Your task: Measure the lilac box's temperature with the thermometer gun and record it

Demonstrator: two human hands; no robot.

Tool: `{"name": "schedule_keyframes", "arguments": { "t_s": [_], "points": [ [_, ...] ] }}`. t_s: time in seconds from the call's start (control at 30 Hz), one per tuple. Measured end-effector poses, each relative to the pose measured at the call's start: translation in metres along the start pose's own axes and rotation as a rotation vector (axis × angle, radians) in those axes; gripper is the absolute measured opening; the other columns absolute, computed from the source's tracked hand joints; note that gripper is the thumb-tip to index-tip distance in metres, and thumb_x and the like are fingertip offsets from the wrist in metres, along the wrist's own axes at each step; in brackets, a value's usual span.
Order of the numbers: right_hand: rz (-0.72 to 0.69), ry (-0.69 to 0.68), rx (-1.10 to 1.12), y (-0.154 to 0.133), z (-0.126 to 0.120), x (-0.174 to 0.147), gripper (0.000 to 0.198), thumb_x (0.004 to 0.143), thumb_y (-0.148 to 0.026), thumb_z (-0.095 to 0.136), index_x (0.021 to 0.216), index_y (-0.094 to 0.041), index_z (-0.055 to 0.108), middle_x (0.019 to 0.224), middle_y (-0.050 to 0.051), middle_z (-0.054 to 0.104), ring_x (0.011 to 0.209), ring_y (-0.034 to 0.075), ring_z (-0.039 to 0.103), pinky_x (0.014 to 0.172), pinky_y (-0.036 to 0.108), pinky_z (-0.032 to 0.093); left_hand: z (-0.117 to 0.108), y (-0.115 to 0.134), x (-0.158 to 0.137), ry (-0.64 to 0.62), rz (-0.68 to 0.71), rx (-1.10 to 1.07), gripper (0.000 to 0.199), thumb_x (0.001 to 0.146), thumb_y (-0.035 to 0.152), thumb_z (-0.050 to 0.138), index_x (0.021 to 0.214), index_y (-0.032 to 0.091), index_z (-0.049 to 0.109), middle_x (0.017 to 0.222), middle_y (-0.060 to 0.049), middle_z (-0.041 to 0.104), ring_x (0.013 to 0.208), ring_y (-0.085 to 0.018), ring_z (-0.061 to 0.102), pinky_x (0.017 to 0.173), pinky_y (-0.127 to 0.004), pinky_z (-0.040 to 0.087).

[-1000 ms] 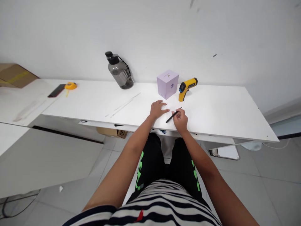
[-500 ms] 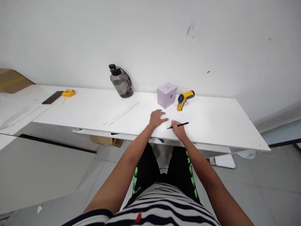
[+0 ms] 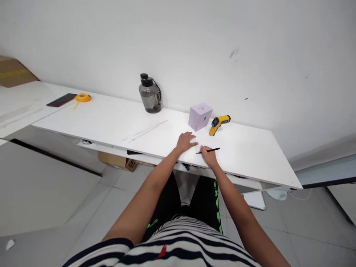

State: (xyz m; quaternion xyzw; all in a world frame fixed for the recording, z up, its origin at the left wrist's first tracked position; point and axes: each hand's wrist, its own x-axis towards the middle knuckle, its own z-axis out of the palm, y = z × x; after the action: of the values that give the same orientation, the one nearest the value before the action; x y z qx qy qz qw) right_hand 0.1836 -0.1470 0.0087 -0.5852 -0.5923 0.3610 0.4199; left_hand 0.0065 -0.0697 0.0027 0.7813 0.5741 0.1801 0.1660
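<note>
My right hand (image 3: 208,157) grips a slim black pen or pencil (image 3: 213,150), its tip pointing left and down at the white surface. Flat on that surface, with fingers spread, my left hand (image 3: 186,142) lies just left of the tip. The area under both hands is so bright that I cannot tell whether a sheet of paper is there. Behind my left hand stands a small lilac box (image 3: 197,120). Right of the box, a yellow and black infrared thermometer (image 3: 219,124) stands on its handle.
A dark translucent water bottle (image 3: 150,98) stands against the wall. Further left are a yellow tape measure (image 3: 82,97), a flat dark object (image 3: 61,100) and a cardboard box (image 3: 15,72). The white table (image 3: 250,148) has a shelf beneath, holding another cardboard box (image 3: 115,160).
The camera view has tilted, so the table now slopes down to the right. Both hands keep nearly the same pose, and the pen tip has hardly shifted relative to the left hand.
</note>
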Motion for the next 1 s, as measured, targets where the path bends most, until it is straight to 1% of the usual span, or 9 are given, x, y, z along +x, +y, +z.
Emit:
{"name": "schedule_keyframes", "arguments": {
  "t_s": [0.17, 0.3, 0.43, 0.6, 0.77, 0.9, 1.0],
  "points": [
    [0.008, -0.005, 0.004, 0.0008, 0.0006, 0.0002, 0.042, 0.086, -0.056, 0.051, 0.062, -0.024, 0.063, 0.051, -0.001, 0.054, 0.060, 0.019, 0.054, 0.063, 0.032, 0.043, 0.0001, -0.0001, 0.0006, -0.004, -0.007, -0.002, 0.054, 0.092, 0.061, 0.060, 0.136, 0.030, 0.065, 0.162, -0.005, 0.050, 0.156, -0.026, 0.037, 0.131, -0.046, 0.022],
    [0.013, -0.007, 0.004, 0.0002, 0.0015, -0.0003, 0.040, 0.085, -0.054, 0.051, 0.062, -0.024, 0.062, 0.051, -0.002, 0.053, 0.061, 0.019, 0.054, 0.065, 0.032, 0.043, 0.0011, -0.0013, 0.0012, -0.006, -0.006, 0.000, 0.054, 0.092, 0.061, 0.061, 0.137, 0.032, 0.065, 0.162, -0.003, 0.050, 0.156, -0.026, 0.037, 0.132, -0.046, 0.022],
    [0.016, -0.019, 0.009, -0.0007, 0.0010, -0.0008, 0.039, 0.085, -0.051, 0.052, 0.060, -0.023, 0.063, 0.049, -0.002, 0.052, 0.060, 0.018, 0.053, 0.066, 0.032, 0.043, 0.0025, -0.0022, 0.0016, 0.001, 0.006, -0.010, 0.055, 0.092, 0.060, 0.061, 0.137, 0.030, 0.065, 0.162, -0.005, 0.049, 0.156, -0.027, 0.037, 0.131, -0.047, 0.022],
    [0.012, -0.010, 0.030, -0.0019, -0.0005, -0.0007, 0.041, 0.086, -0.052, 0.051, 0.060, -0.023, 0.062, 0.050, -0.002, 0.052, 0.062, 0.018, 0.054, 0.068, 0.032, 0.044, 0.0047, -0.0029, 0.0023, 0.001, 0.000, -0.001, 0.054, 0.092, 0.061, 0.061, 0.137, 0.032, 0.065, 0.162, -0.003, 0.049, 0.156, -0.027, 0.036, 0.131, -0.047, 0.022],
    [-0.003, 0.018, 0.026, -0.0016, -0.0003, -0.0008, 0.041, 0.087, -0.054, 0.051, 0.061, -0.023, 0.061, 0.051, -0.002, 0.052, 0.063, 0.018, 0.054, 0.068, 0.032, 0.044, 0.0033, -0.0016, 0.0021, -0.012, -0.001, 0.002, 0.055, 0.092, 0.062, 0.060, 0.138, 0.031, 0.064, 0.163, -0.004, 0.049, 0.157, -0.026, 0.035, 0.131, -0.047, 0.022],
    [0.004, 0.031, 0.035, 0.0011, 0.0001, -0.0001, 0.040, 0.086, -0.052, 0.052, 0.060, -0.023, 0.060, 0.051, -0.002, 0.052, 0.061, 0.018, 0.053, 0.067, 0.033, 0.043, 0.0027, -0.0011, 0.0022, -0.008, 0.004, -0.002, 0.056, 0.092, 0.062, 0.060, 0.138, 0.030, 0.064, 0.162, -0.005, 0.049, 0.156, -0.027, 0.036, 0.131, -0.047, 0.023],
    [0.001, 0.010, 0.033, 0.0013, -0.0003, -0.0003, 0.039, 0.086, -0.050, 0.053, 0.060, -0.023, 0.061, 0.050, -0.002, 0.052, 0.062, 0.018, 0.053, 0.066, 0.033, 0.043, 0.0034, -0.0017, 0.0024, 0.003, 0.006, -0.003, 0.055, 0.092, 0.062, 0.061, 0.137, 0.031, 0.065, 0.162, -0.004, 0.050, 0.155, -0.026, 0.038, 0.131, -0.046, 0.023]
  ]
}}
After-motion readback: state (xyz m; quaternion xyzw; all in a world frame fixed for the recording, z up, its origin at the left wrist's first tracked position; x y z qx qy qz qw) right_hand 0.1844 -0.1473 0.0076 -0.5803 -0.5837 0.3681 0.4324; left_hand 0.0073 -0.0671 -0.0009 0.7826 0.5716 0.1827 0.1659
